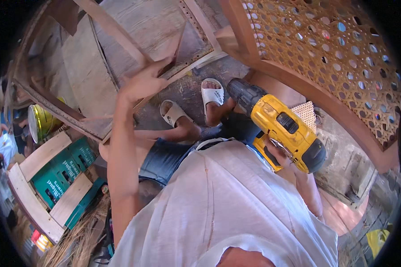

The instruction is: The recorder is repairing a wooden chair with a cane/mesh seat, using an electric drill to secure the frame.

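My right hand (276, 153) is wrapped round the handle of a yellow and black cordless drill (276, 120). The drill's black chuck points up and to the left, over the space beside my feet. My left hand (145, 82) is closed at a bar of a wooden chair frame (116, 33); its fingers are slightly blurred. Rows of small holes run along the frame's edges. To the right stands a curved wooden panel with woven cane (325, 49), and the drill is just below its lower rail.
Near my left knee sits a green crate with pale wooden slats (38, 180). A yellow tin (42, 122) stands behind it, and loose straw-like strips (75, 236) lie below. A worn wooden box (343, 155) is at the right. My white slides (213, 92) rest on the floor.
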`<state>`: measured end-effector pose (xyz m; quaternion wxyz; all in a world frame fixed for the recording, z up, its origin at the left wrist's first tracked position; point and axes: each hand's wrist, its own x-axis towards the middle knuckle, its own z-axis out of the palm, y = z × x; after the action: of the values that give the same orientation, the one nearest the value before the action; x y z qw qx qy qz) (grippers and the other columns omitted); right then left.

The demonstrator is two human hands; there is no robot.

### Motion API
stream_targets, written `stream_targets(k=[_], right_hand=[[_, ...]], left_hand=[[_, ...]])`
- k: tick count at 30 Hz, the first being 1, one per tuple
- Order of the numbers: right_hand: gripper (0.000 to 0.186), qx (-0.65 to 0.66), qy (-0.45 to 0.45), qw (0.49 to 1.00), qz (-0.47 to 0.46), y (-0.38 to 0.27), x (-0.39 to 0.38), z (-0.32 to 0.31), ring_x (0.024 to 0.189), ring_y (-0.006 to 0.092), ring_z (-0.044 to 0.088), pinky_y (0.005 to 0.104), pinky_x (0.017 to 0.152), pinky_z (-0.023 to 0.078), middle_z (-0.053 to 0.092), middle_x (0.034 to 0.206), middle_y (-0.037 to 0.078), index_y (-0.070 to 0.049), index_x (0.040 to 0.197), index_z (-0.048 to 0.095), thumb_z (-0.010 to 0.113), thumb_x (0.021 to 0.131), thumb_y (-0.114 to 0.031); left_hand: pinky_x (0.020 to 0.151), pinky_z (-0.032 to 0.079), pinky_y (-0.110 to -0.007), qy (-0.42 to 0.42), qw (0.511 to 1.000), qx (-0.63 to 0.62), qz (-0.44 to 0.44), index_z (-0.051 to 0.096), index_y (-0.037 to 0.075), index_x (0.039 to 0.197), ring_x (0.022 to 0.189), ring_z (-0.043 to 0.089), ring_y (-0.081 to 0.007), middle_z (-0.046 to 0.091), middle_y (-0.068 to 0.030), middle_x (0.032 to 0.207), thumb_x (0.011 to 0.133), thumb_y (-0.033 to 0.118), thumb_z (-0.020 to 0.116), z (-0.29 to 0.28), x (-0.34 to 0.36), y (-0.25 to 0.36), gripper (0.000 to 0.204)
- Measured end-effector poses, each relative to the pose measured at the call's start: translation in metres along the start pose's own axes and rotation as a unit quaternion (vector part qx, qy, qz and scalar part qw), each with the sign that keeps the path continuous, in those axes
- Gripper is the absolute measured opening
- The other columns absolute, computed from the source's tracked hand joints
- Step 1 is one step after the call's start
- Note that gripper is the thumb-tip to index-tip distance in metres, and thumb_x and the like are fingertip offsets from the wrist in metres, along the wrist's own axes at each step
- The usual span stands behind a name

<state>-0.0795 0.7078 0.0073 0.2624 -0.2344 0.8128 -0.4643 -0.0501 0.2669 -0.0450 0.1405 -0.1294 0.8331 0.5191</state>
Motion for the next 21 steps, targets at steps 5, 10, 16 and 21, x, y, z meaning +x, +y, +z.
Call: stream_targets(k=[5,10,16,21], right_hand=[[0.041,-0.063,0.013,0.998,0.022,0.009,0.005,0.009,0.104,0.0184,0.069,0.0318,0.096,0.054,0.071,0.117,0.006,-0.011,0.125,0.067,0.079,0.087,-0.016],[0.044,-0.113,-0.071,0.985,0.112,-0.007,0.018,0.016,0.115,0.0188,0.065,0.0338,0.103,0.049,0.07,0.125,0.006,-0.013,0.13,0.066,0.079,0.087,-0.02],[0.038,0.131,-0.088,0.968,0.197,-0.048,0.053,0.033,0.099,0.02,0.069,0.0332,0.087,0.054,0.069,0.113,0.011,-0.004,0.127,0.06,0.067,0.093,-0.019],[0.039,0.051,-0.085,0.982,0.159,-0.072,0.077,0.04,0.084,0.0173,0.071,0.0294,0.073,0.055,0.072,0.094,0.009,-0.005,0.118,0.065,0.078,0.082,-0.013]], left_hand=[[0.108,0.04,-0.035,0.049,0.997,0.051,0.016,0.048,0.0,0.145,0.128,0.056,-0.0309,0.059,-0.0254,0.134,0.08,0.013,0.067,-0.01,-0.021,-0.019,0.069],[0.109,0.04,-0.037,0.122,0.988,0.096,-0.026,0.048,-0.001,0.144,0.132,0.052,-0.0343,0.057,-0.0261,0.136,0.078,0.013,0.072,0.003,-0.042,-0.007,0.072],[0.104,0.045,-0.041,0.214,0.946,0.243,0.032,0.044,0.007,0.147,0.121,0.059,-0.0396,0.06,-0.025,0.131,0.076,0.019,0.079,0.018,-0.046,-0.008,0.08],[0.099,0.048,-0.046,0.156,0.95,0.234,-0.132,0.04,0.007,0.145,0.12,0.058,-0.0422,0.059,-0.0249,0.129,0.072,0.02,0.083,0.016,-0.044,-0.014,0.085]])
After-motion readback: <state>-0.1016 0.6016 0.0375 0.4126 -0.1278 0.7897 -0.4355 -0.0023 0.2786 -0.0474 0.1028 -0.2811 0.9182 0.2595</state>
